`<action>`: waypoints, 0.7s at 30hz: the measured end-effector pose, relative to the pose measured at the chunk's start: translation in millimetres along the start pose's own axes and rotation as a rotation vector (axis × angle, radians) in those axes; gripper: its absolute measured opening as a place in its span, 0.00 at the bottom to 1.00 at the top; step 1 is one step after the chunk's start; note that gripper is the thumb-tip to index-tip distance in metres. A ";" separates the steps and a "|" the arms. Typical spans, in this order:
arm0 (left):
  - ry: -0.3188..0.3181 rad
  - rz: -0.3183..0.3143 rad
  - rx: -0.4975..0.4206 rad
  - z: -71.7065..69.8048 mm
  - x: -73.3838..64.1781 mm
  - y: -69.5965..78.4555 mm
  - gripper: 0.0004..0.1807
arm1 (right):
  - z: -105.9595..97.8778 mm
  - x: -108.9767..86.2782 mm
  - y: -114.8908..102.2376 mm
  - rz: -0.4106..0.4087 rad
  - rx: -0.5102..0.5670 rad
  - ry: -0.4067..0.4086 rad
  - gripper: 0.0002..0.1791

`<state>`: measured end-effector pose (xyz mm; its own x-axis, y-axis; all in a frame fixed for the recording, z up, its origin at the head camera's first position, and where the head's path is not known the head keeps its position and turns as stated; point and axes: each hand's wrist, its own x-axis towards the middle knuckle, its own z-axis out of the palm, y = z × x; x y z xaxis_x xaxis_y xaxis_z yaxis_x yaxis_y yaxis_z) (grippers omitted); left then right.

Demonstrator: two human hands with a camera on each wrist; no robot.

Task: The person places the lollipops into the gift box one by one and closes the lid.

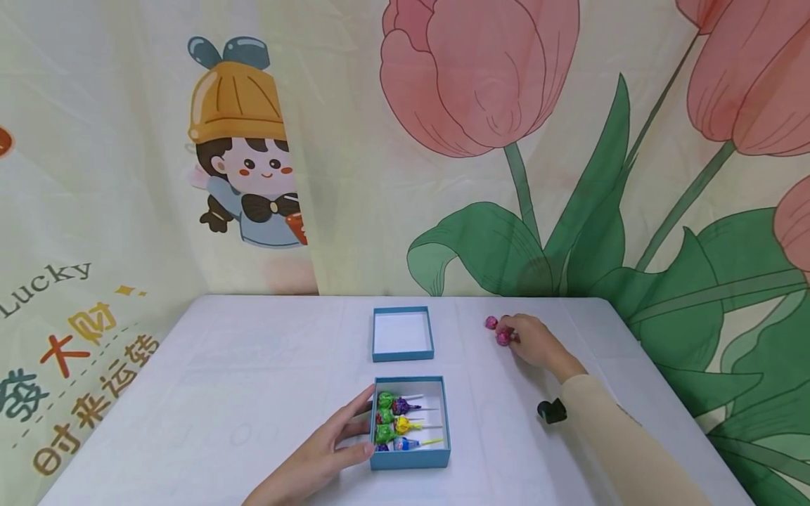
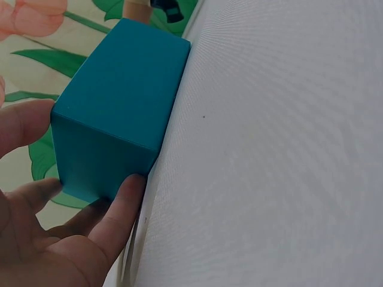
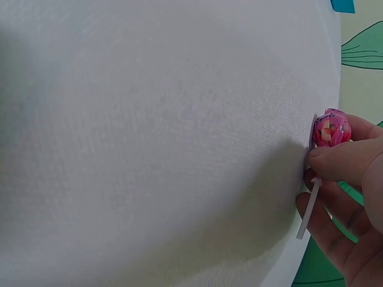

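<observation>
L hand: fingers spread, fairly straight, touching left side of blue box holding wrapped lollipops | R hand: thumb and fingers pinch pink lollipop, right of blue lid | second pink lollipop just beside

"Lucky" lettering, characters "發大财", characters "时来运转", all on the printed backdrop

Left hand: fingers against the left wall of a blue box — its wrapped lollipops just right of them. Right hand: fingers at a pink-wrapped sweet; a second pink sweet lies just beyond, leftward. Left of these fingers, a blue lid rests on the white-covered counter.
</observation>
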<state>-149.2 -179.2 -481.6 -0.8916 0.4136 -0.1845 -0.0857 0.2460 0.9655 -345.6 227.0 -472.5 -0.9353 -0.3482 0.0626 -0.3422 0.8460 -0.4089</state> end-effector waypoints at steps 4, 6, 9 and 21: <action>0.001 -0.002 0.000 0.3 0.2 -0.7 0.45 | -0.7 -0.2 -0.6 -0.008 -0.011 -0.005 0.16; 0.003 -0.005 -0.001 0.4 0.3 -0.1 0.45 | -1.9 -1.0 -0.6 -0.009 -0.013 -0.008 0.16; 0.003 -0.003 -0.002 0.1 -0.3 0.2 0.45 | -3.1 -2.6 -1.0 -0.021 -0.012 -0.010 0.15; 0.004 -0.004 -0.008 0.9 0.5 -1.0 0.45 | -4.0 -4.4 -9.4 -0.019 0.013 -0.016 0.13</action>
<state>-149.2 -178.4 -482.8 -0.8928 0.4096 -0.1873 -0.0925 0.2403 0.9663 -338.7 222.2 -465.3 -0.9270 -0.3710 0.0558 -0.3589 0.8340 -0.4191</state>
